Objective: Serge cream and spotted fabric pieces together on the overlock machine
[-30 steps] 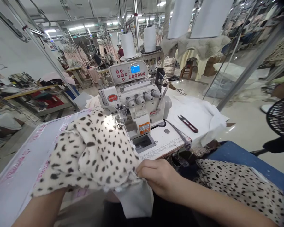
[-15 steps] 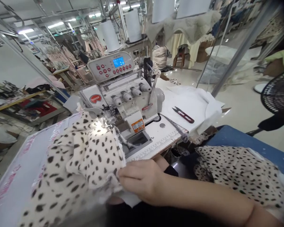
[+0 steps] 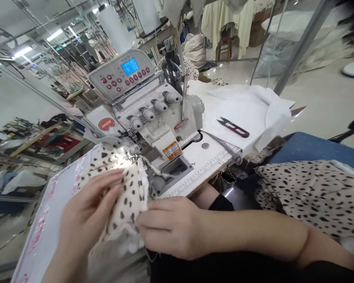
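Observation:
Cream fabric with dark spots (image 3: 131,192) lies at the overlock sewing machine (image 3: 153,118), its far end under the lit presser foot and needle area. My right hand (image 3: 172,226) has its fingers closed on the fabric's fluffy white right edge, at the front of the machine bed. Over the left part of the fabric rests my left hand (image 3: 88,210), fingers stretched toward the needle area and thumb held apart from them. Part of the fabric is hidden beneath that hand. A thread chain (image 3: 156,169) trails from the foot to the right.
Dark red thread snips (image 3: 233,127) lie on white material (image 3: 244,106) right of the machine. More spotted fabric (image 3: 312,196) rests on a blue surface (image 3: 306,147) at right. A metal pole (image 3: 303,47) slants behind; a thread cone (image 3: 113,29) stands above the machine.
My left hand has come into view from below and now lies over the spotted fabric. My right hand keeps its hold, slightly further left in view. The camera has tilted and moved closer.

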Motion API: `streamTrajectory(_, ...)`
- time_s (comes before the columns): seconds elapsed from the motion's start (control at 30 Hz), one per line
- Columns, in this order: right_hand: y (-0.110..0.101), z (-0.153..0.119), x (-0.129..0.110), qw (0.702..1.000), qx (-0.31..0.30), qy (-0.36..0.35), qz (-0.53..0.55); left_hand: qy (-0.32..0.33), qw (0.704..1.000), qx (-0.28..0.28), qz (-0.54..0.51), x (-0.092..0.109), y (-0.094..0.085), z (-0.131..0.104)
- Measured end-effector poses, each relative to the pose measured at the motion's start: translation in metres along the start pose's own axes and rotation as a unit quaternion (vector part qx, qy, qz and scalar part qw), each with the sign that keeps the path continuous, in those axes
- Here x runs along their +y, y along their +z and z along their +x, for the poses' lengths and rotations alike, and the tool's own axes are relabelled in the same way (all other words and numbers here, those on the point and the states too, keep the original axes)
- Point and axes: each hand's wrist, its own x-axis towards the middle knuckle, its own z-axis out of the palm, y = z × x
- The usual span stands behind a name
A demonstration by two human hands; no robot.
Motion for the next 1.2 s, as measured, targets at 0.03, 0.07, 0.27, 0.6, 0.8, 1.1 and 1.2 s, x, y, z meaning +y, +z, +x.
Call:
streamTrajectory(0.03,-0.002,0.000,0.000,1.000,-0.004,0.000,0.004,0.014,1.000,-0.013,-0.016,-0.004,0.007,0.008)
streamTrajectory(0.07,-0.004,0.000,0.001,1.000,-0.015,0.001,0.010,0.025,0.999,-0.020,-0.029,-0.008,0.014,0.014)
streamTrajectory(0.27,-0.009,-0.014,0.007,0.995,-0.045,0.041,0.081,0.050,0.999,-0.011,-0.005,-0.019,0.028,0.010)
streamTrajectory(0.6,0.002,-0.015,0.017,0.985,0.000,0.115,0.131,0.063,0.996,-0.063,-0.012,-0.025,0.022,0.025)
streamTrajectory(0.8,0.006,-0.004,0.034,0.976,-0.042,0.149,0.151,0.122,0.991,-0.045,-0.025,-0.043,0.022,0.041)
streamTrajectory(1.1,0.005,0.000,0.037,0.968,-0.051,0.174,0.175,0.096,0.992,0.066,0.051,-0.005,0.029,0.012)
streamTrajectory(1.2,0.002,0.002,0.036,0.965,-0.042,0.176,0.189,0.099,0.994,0.026,0.050,-0.005,0.024,0.009)
